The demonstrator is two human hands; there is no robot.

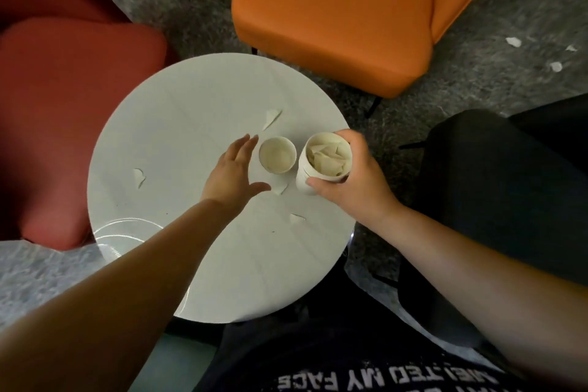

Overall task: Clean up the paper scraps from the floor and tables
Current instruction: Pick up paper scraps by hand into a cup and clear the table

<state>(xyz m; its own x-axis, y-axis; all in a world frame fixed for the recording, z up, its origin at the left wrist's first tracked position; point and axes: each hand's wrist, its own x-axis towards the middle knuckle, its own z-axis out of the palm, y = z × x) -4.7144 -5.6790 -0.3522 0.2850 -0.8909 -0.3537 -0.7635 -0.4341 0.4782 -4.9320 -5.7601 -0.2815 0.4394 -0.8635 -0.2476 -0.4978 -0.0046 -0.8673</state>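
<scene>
bare tabletop [178, 124] left, empty cup [276, 154] blocking centre

We seem to be in a lounge or office waiting corner: a small round white desk [178, 124] is ringed by three upholstered armchairs, a dark red armchair [73, 124], an orange leather-look armchair [334, 16] and a black armchair [496, 188], all on mottled grey carpet [191, 3].

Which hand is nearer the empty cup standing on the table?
Left. The left hand is open right beside the empty cup, nearly touching. The right hand grips the scrap-filled cup on its other side.
</scene>
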